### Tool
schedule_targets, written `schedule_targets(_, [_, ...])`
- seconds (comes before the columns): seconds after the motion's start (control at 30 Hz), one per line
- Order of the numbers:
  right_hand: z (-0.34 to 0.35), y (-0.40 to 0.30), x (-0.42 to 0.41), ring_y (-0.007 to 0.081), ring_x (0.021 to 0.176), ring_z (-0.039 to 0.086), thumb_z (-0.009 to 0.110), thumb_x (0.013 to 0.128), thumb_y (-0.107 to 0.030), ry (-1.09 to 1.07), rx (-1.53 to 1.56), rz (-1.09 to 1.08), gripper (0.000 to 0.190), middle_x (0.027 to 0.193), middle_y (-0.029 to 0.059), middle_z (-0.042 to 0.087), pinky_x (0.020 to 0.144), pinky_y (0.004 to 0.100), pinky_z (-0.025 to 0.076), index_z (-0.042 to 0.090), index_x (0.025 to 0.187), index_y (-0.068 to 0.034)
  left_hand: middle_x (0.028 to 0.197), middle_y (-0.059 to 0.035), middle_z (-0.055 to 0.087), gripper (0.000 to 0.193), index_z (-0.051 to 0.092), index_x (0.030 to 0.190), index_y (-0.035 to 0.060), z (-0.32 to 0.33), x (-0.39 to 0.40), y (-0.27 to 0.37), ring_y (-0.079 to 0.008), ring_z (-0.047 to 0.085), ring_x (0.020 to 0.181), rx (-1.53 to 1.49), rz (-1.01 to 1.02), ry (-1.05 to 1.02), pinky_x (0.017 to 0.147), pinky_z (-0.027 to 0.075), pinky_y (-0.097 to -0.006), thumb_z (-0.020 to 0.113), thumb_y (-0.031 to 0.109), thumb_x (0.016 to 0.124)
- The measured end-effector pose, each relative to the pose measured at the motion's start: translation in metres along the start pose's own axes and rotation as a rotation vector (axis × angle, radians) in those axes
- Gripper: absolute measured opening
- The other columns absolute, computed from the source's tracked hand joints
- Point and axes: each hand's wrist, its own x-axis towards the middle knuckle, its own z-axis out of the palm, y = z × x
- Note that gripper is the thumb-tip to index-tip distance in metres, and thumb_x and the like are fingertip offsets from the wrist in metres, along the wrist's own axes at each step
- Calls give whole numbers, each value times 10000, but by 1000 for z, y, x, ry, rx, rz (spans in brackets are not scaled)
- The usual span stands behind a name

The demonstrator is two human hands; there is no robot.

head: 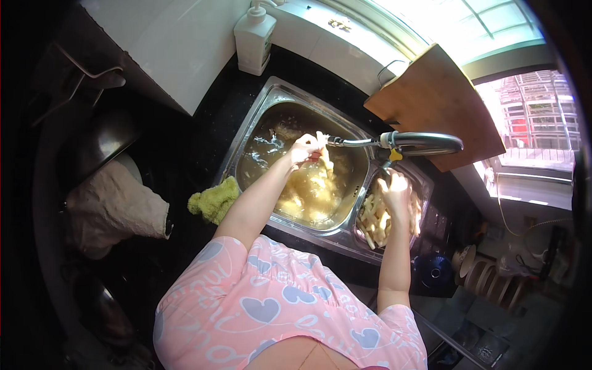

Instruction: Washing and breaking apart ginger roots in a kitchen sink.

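Observation:
My left hand (304, 149) pinches a pale yellow, knobbly piece (326, 162), seemingly a chicken foot, at the end of the tap's flexible spout (342, 141). Below it, the large steel sink basin (245, 138) holds cloudy water (273, 178) with more pale pieces under the surface. My right hand (396, 187) is over the smaller basin, close to the lower body of the tap (385, 167); whether its fingers grip the tap is unclear. Long pale pieces (370, 221) like the one in my left hand fill that basin.
A yellow-green cloth (215, 200) lies at the sink's left edge. Behind stands a white pump bottle (254, 41). A wooden board (434, 108) leans by the window. To the left are a dark pan lid (99, 148) and a beige cloth (120, 203); bowls (485, 277) stand at right.

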Motion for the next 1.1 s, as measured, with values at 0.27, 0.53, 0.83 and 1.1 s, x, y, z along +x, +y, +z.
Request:
schedule_targets(0.27, [33,-126,70,203,1053,562,579,855,-26,-525,1589,-141,211,1123,115,598,977,331,411,573,1064,4,578,8,501,447,550,742,95,5,34,9,-84,467,443,-425,-98,-164,361,361,-226,425,469,952])
schedule_targets(0.53, [122,-160,88,102,548,533,571,906,-139,-282,1763,411,134,763,45,580,490,233,439,568,964,-17,770,-74,585,300,531,834,83,-25,53,-16,-200,614,679,-659,-21,-285,594,535,-354,541,372,913])
schedule_targets(0.83, [91,-74,25,71,620,568,552,932,-150,106,1009,429,136,839,19,611,517,170,409,582,1029,-59,947,-124,548,394,404,1232,33,-12,27,4,-163,586,718,-241,-44,8,562,542,-342,559,161,893])
schedule_targets(1.1, [61,32,12,153,565,612,457,970,-327,215,1340,591,406,682,115,647,549,227,474,605,805,13,866,14,587,235,544,1122,71,-1,-21,-5,-33,506,647,267,75,-7,542,426,-181,464,114,905])
